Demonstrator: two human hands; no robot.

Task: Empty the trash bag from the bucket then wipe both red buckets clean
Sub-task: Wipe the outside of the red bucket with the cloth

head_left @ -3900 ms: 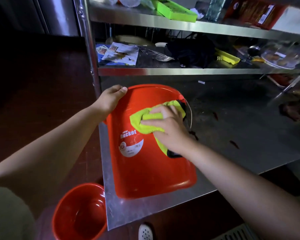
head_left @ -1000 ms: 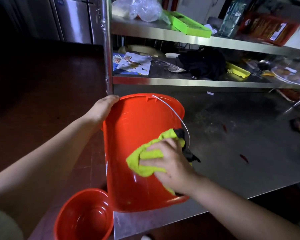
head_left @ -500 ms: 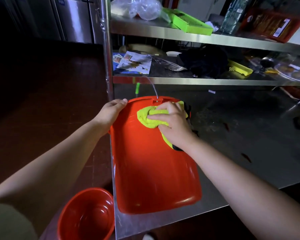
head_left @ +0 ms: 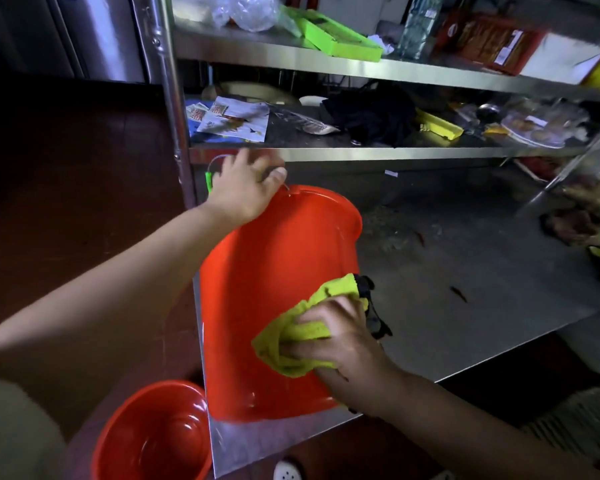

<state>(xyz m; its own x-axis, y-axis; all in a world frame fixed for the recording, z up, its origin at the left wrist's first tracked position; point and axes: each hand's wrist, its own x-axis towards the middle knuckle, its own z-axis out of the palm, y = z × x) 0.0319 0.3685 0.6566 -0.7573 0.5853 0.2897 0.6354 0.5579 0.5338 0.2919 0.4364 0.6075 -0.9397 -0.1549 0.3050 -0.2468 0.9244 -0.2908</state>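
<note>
A big red bucket (head_left: 274, 289) lies tilted on its side at the left end of the steel table (head_left: 465, 306), bottom toward me. My left hand (head_left: 243, 188) rests on its far rim by the wire handle, fingers spread. My right hand (head_left: 340, 344) grips a yellow-green cloth (head_left: 302, 330) with a black edge and presses it on the bucket's lower right wall. A second, smaller red bucket (head_left: 153, 438) stands upright on the floor at lower left, with nothing in it. No trash bag is in view.
A steel shelf post (head_left: 168, 98) rises just left of my left hand. The shelves behind hold papers (head_left: 232, 119), a black cloth (head_left: 371, 116), green trays (head_left: 340, 39) and plastic bags. Dark red floor lies to the left. A white shoe (head_left: 288, 471) shows below the table edge.
My right hand has dragged the cloth from the bucket's far rim down to its near, lower wall. My left hand shifted further onto the rim near the handle.
</note>
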